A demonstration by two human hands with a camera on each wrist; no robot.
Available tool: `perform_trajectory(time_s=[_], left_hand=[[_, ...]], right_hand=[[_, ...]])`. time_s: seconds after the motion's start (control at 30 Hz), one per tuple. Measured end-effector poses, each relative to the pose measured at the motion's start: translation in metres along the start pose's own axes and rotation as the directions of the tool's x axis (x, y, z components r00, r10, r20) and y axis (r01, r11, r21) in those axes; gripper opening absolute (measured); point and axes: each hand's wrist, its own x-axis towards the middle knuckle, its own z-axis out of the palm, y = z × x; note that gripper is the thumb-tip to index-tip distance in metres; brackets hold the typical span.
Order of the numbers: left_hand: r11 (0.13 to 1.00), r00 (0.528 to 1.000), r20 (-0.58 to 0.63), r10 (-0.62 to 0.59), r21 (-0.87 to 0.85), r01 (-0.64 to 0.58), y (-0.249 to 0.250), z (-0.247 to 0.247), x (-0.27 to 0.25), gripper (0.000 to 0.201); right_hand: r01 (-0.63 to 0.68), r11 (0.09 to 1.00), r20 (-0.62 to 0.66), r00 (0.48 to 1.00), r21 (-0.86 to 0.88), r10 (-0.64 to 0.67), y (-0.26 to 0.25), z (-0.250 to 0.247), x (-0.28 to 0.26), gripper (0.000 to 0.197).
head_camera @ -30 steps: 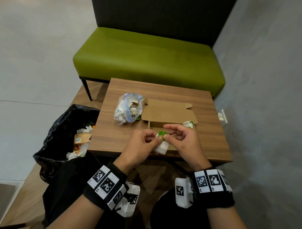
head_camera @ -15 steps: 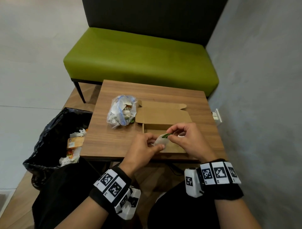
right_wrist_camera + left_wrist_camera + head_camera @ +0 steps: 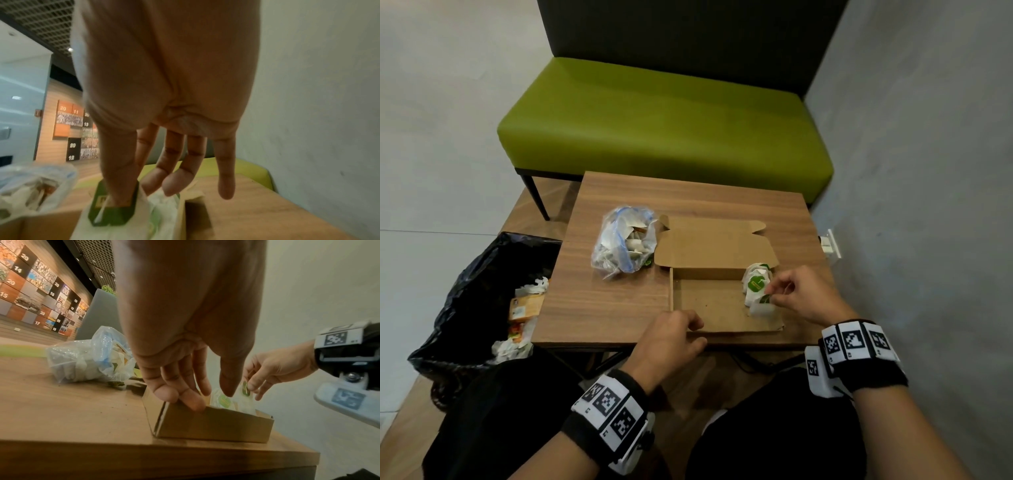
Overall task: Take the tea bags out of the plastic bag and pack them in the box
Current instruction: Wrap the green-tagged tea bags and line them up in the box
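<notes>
At a small wooden table (image 3: 619,308), I set another tea bag (image 3: 760,308) into the cardboard box (image 3: 709,301), adding it to the short row already standing on edge against the box's right wall. My right hand (image 3: 801,294) pinches the tea bag by its green tag (image 3: 112,206), thumb against forefinger, while the other three fingers hang straight and loose over the row. The bag hangs below the tag with its bottom inside the box; whether it rests on the floor of the box yet I cannot tell.

My left hand (image 3: 671,339) steadies the box at its near left corner, the fingertips (image 3: 191,400) curled over the top edge of the front wall and the thumb hanging free above the inside.

Only a handful of tea bags (image 3: 755,281) are packed so far, all crowded at the right end, and most of the box floor shows bare. The box's lid lies folded back flat on the table.

The plastic bag (image 3: 625,245) lies on the table just beside the box's far left corner, touching the lid flap, and looks well stuffed with tea bags. By my reckoning the job is in its early part, with most of the bags to be drawn out and stood in the box.
</notes>
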Motion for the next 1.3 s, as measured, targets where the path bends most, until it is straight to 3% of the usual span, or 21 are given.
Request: perform_trajectory(time_s=[0.1,0.33,0.53,0.77,0.83,0.93,1.0,1.03,1.17,1.3], left_hand=[[0.999,0.999,-0.020,0.027,0.035,-0.027,-0.003,0.002,0.002,0.033],[0.998,0.999,0.011,0.048,0.034,-0.048,-0.007,0.003,0.005,0.030],[0.999,0.999,0.005,0.052,0.011,-0.052,-0.011,0.003,0.006,0.028],[0.995,0.996,-0.080,0.024,-0.091,-0.031,-0.003,-0.028,0.001,0.020],[0.997,0.959,-0.281,0.045,-0.054,-0.062,-0.006,-0.050,0.005,0.010],[0.998,0.803,-0.596,0.030,0.061,0.008,-0.017,-0.090,0.017,0.008],[0.986,0.730,-0.681,0.058,0.153,0.065,-0.030,-0.112,0.030,0.017],[0.975,0.730,-0.679,0.073,0.204,0.093,-0.036,-0.119,0.037,0.020],[0.943,0.828,-0.561,0.005,0.277,0.183,-0.046,-0.125,0.064,0.023],[0.951,0.861,-0.507,0.037,0.282,0.125,-0.053,-0.125,0.072,0.024]], right_hand=[[-0.052,0.995,0.015,0.998,-0.085,0.053,0.005,0.012,0.011,0.014],[-0.109,0.991,-0.167,0.982,-0.084,0.094,0.010,0.025,0.022,0.013],[-0.062,0.995,-0.245,0.969,-0.084,0.040,0.013,0.032,0.022,0.018],[-0.049,0.996,-0.440,0.895,0.070,0.075,0.001,0.028,0.015,0.014],[0.015,0.994,-0.433,0.901,0.109,0.034,-0.016,0.031,0.015,0.015],[0.144,0.984,-0.388,0.917,0.108,-0.091,-0.051,0.040,0.017,0.014],[0.197,0.976,-0.322,0.933,0.093,-0.158,-0.079,0.053,0.021,0.015],[0.210,0.975,-0.287,0.941,0.077,-0.180,-0.093,0.060,0.023,0.016],[0.246,0.968,-0.200,0.952,0.044,-0.232,-0.135,0.089,0.032,0.015],[0.220,0.975,-0.194,0.958,0.037,-0.209,-0.155,0.107,0.038,0.015]])
